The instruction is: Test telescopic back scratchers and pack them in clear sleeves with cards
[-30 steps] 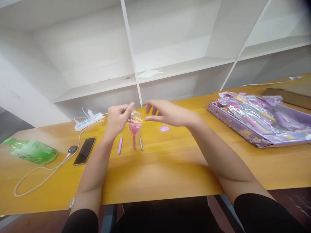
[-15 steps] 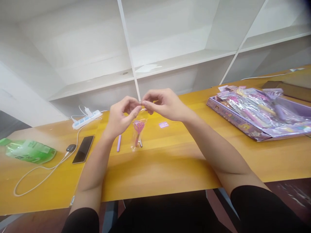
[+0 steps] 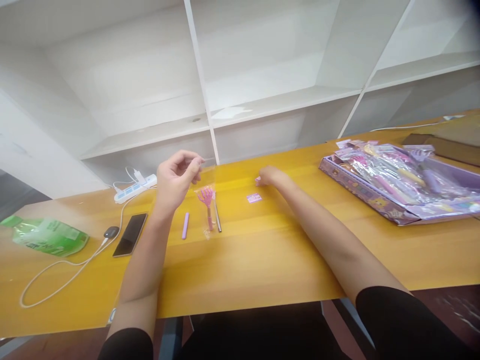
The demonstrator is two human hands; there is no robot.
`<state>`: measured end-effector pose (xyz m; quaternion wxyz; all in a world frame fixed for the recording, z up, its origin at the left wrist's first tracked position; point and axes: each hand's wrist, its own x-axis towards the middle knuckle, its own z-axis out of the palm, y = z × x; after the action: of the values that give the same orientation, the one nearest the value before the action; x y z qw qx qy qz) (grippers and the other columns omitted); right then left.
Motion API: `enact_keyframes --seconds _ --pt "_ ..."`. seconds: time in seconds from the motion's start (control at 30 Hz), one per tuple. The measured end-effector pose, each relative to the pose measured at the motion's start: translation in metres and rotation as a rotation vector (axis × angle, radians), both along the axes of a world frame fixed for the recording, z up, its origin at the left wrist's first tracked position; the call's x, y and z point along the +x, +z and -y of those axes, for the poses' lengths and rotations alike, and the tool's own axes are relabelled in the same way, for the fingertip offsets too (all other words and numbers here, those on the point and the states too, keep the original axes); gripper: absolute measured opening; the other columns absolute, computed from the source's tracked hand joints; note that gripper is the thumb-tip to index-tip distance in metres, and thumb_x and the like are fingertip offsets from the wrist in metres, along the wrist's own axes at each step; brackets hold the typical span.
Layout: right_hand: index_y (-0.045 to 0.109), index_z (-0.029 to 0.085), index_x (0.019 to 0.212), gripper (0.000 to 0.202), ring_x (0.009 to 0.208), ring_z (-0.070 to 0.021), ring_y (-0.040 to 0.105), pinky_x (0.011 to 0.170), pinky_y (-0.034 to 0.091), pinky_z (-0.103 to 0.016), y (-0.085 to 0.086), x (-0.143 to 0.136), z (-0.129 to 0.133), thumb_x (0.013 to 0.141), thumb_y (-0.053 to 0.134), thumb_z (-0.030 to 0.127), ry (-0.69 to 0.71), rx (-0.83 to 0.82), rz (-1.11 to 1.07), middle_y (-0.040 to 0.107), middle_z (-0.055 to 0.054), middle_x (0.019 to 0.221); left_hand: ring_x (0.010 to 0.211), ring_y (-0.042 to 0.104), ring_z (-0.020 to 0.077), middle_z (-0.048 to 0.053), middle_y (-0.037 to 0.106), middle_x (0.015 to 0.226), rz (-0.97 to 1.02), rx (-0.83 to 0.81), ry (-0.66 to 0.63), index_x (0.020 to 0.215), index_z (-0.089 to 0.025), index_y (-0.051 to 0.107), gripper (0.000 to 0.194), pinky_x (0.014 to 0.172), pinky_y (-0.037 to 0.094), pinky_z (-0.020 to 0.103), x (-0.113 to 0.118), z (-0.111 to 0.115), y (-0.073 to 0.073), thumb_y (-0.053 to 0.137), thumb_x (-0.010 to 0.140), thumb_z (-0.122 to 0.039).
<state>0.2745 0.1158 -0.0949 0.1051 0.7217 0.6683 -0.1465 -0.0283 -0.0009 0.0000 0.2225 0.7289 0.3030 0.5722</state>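
My left hand [image 3: 178,177] is raised over the table, thumb and fingers pinching the top of a clear plastic bag [image 3: 209,175]. The bag hangs down from it with a pink hand-shaped back scratcher [image 3: 206,197] inside. Right beside the bag lies a thin metal rod [image 3: 217,215], and to its left a purple stick-like tube [image 3: 185,226]. My right hand [image 3: 273,176] is low over the table, its fingers closed at a small purple card [image 3: 258,180], mostly hidden. Just in front of that hand another purple card [image 3: 254,198] lies flat.
At the right stands a purple display box [image 3: 369,192] with several bagged back scratchers. On the left are a phone [image 3: 130,235], a green bottle [image 3: 50,236], a white cable [image 3: 71,267] and a power strip [image 3: 135,188]. White shelving [image 3: 262,112] rises behind the table.
My hands have parted: the right has moved right and down toward the purple cards. My left hand still holds the bag's top, and the bag with the scratcher has shifted slightly left.
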Motion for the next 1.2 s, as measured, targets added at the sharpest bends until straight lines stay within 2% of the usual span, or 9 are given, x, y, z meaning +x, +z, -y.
enact_keyframes --seconds 0.17,0.4,0.5,0.6,0.7,0.83,0.9,1.03,1.2 --pt "0.070 0.020 0.145 0.042 0.127 -0.0262 0.073 0.108 0.065 -0.048 -0.013 0.007 -0.010 0.111 0.074 0.044 0.049 -0.059 0.035 0.070 -0.013 0.147 0.062 0.069 0.0111 0.001 0.071 0.071 0.003 -0.014 0.017 0.095 -0.022 0.083 0.017 0.053 0.057 0.020 -0.007 0.001 0.004 0.086 0.098 -0.038" --pt "0.069 0.018 0.146 0.044 0.126 -0.0267 0.073 0.107 0.066 -0.049 -0.010 0.023 -0.006 0.111 0.075 0.044 0.156 -0.106 -0.054 0.070 -0.013 0.146 0.066 0.071 0.0117 0.001 0.074 0.084 -0.014 -0.017 -0.052 0.109 -0.026 0.080 0.014 0.056 0.060 0.022 -0.015 0.004 0.009 0.085 0.098 -0.034" --pt "0.070 0.019 0.144 0.042 0.124 -0.0256 0.073 0.107 0.066 -0.048 0.002 0.025 -0.002 0.111 0.075 0.045 0.168 -0.034 -0.092 0.071 -0.012 0.145 0.068 0.071 0.0123 0.002 0.073 0.084 -0.035 -0.002 -0.057 0.108 -0.025 0.080 0.017 0.058 0.061 0.022 -0.015 0.006 0.010 0.086 0.099 -0.039" --pt "0.078 0.015 0.128 0.028 0.120 -0.0274 0.075 0.106 0.062 -0.043 0.030 0.022 0.010 0.115 0.065 0.036 0.212 0.154 -0.182 0.077 -0.014 0.132 0.069 0.071 0.0122 0.002 0.072 0.084 -0.033 -0.007 -0.063 0.106 -0.024 0.080 0.018 0.059 0.062 0.022 -0.013 0.010 0.011 0.086 0.099 -0.039" --pt "0.079 0.018 0.123 0.034 0.117 -0.0272 0.075 0.097 0.057 -0.035 0.062 0.011 0.039 0.120 0.050 0.036 0.299 0.418 -0.344 0.079 -0.013 0.130 0.071 0.072 0.0122 0.002 0.071 0.086 -0.017 -0.028 -0.060 0.105 -0.024 0.080 0.013 0.061 0.064 0.022 -0.009 0.015 0.013 0.085 0.099 -0.034" --pt "0.073 0.026 0.125 0.021 0.086 -0.0181 0.074 0.071 0.059 -0.031 0.084 -0.020 0.098 0.111 0.069 0.041 0.556 0.901 -1.032 0.077 -0.005 0.110 0.069 0.072 0.0128 0.001 0.070 0.084 -0.018 -0.039 -0.073 0.104 -0.024 0.079 0.009 0.061 0.065 0.024 -0.006 0.020 0.013 0.082 0.098 -0.030" --pt "0.071 0.028 0.123 0.020 0.081 -0.0165 0.073 0.070 0.061 -0.032 0.086 -0.038 0.124 0.109 0.075 0.043 0.635 1.067 -1.197 0.075 -0.002 0.104 0.069 0.071 0.0129 0.001 0.070 0.083 -0.020 -0.045 -0.094 0.105 -0.024 0.079 0.008 0.062 0.065 0.025 -0.004 0.021 0.013 0.081 0.099 -0.030" --pt "0.071 0.027 0.113 0.003 0.086 -0.0165 0.075 0.079 0.065 -0.034 0.085 -0.066 0.150 0.113 0.069 0.029 0.754 1.303 -1.101 0.076 -0.002 0.102 0.071 0.072 0.0129 0.001 0.074 0.086 -0.013 -0.078 -0.181 0.106 -0.024 0.079 0.011 0.065 0.065 0.026 0.001 0.025 0.012 0.083 0.098 -0.030" --pt "0.072 0.024 0.113 0.013 0.085 -0.0151 0.072 0.076 0.061 -0.030 0.087 -0.068 0.148 0.112 0.064 0.013 0.907 1.420 -0.905 0.077 -0.002 0.098 0.080 0.075 0.0143 0.002 0.078 0.095 0.017 -0.153 -0.285 0.108 -0.025 0.081 0.010 0.074 0.065 0.026 0.003 0.028 0.011 0.081 0.103 -0.033"
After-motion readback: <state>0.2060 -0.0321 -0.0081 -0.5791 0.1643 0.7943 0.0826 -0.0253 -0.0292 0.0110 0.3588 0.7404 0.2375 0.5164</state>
